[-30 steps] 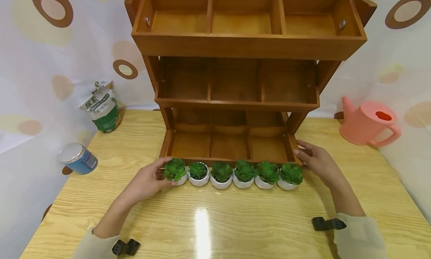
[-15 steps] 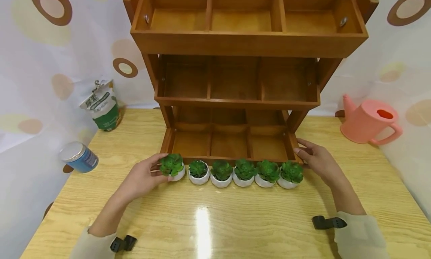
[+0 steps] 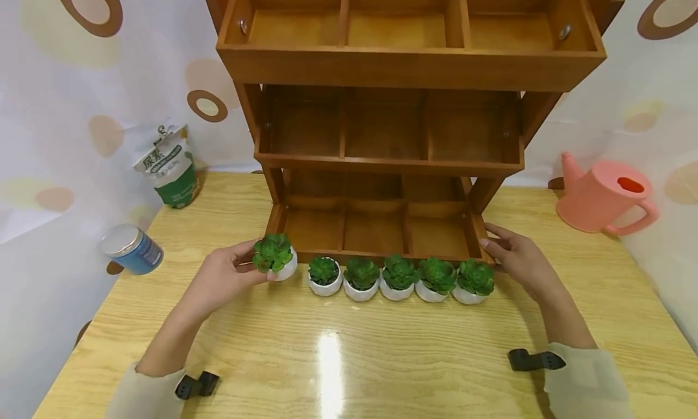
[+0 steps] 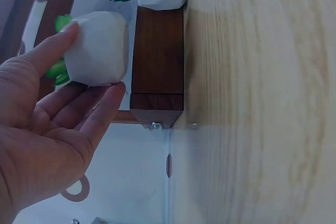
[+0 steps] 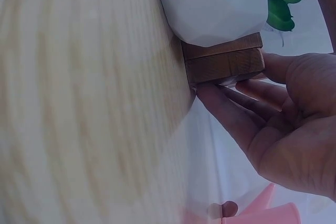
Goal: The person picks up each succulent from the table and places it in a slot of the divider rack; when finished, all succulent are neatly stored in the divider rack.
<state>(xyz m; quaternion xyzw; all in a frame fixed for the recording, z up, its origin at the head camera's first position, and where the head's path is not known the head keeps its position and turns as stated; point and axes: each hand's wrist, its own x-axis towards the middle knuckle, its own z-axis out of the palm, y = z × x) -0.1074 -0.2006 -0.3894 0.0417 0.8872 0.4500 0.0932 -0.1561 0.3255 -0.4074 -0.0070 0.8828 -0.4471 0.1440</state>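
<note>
My left hand (image 3: pixel 218 281) holds a small potted succulent (image 3: pixel 274 255) in a white faceted pot, off the table at the left front corner of the wooden shelf (image 3: pixel 376 258). In the left wrist view, thumb and fingers pinch the white pot (image 4: pixel 100 48), which stands apart from the shelf's dark front board (image 4: pixel 157 56). My right hand (image 3: pixel 520 263) grips the right front corner of the shelf's lowest tier. The right wrist view has its fingers against the side of the wooden corner (image 5: pixel 226 66); the thumb is partly hidden behind it. Several more potted succulents (image 3: pixel 361 280) line the shelf's front.
The shelf rises in three tiers, each divided into compartments. A pink watering can (image 3: pixel 602 198) stands at the right back. On the left are a blue tin (image 3: pixel 136 250) and a green-and-white bag (image 3: pixel 174 174) with a clip. Patterned cloth hangs behind the wooden table (image 3: pixel 414 352).
The left hand has lifted the leftmost potted succulent and moved it slightly left and up, away from the row. The right hand stays at the shelf corner.
</note>
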